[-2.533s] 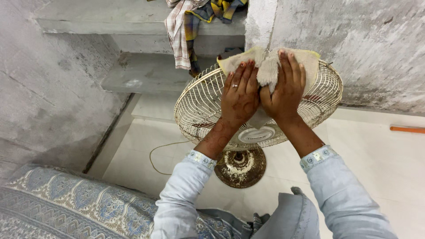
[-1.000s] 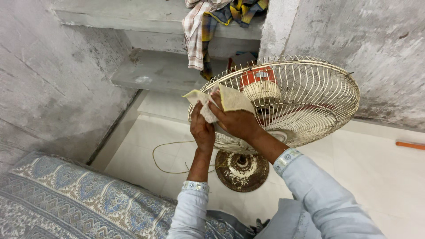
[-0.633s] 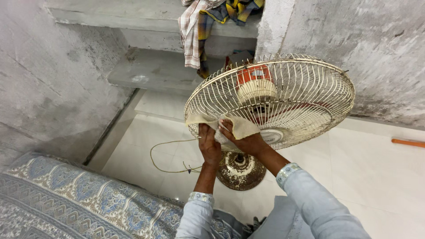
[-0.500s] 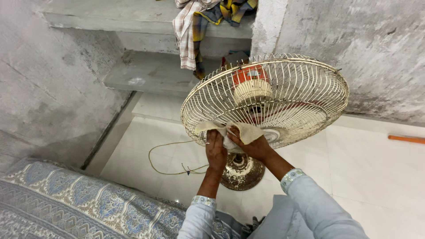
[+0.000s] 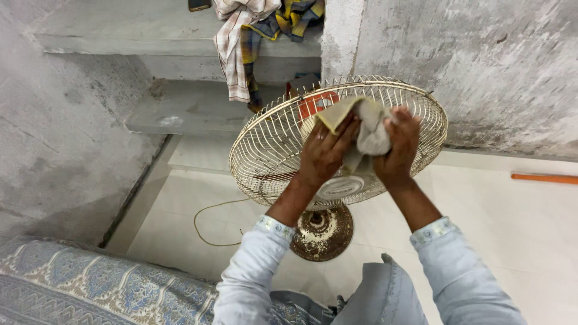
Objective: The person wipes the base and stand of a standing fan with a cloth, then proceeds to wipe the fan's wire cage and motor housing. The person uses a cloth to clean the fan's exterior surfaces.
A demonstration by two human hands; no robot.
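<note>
White tiled floor (image 5: pixel 518 229) carries the fan's rusty base (image 5: pixel 322 232).

the cloth (image 5: pixel 361 129) is motion-blurred where the right hand (image 5: pixel 398 144) bunches it; its folds cannot be made out. the right hand's fingertips are smeared by the same blur, and its grip on the cloth is only partly readable. both hands and the cloth cover the middle of the fan cage (image 5: pixel 271 150); the blades behind the wires cannot be told. the red motor housing (image 5: pixel 310 103) shows only as a patch through the wires. the fan base (image 5: pixel 322 232) is partly hidden by the cage hub and the left sleeve (image 5: pixel 250 271). the checked cloth (image 5: pixel 238 42) on the ledge (image 5: pixel 120 36) is cut off by the top edge. the orange bar (image 5: pixel 545 178) runs out at the right edge. the patterned mattress (image 5: pixel 90 283) is cut by the bottom and left edges.
</note>
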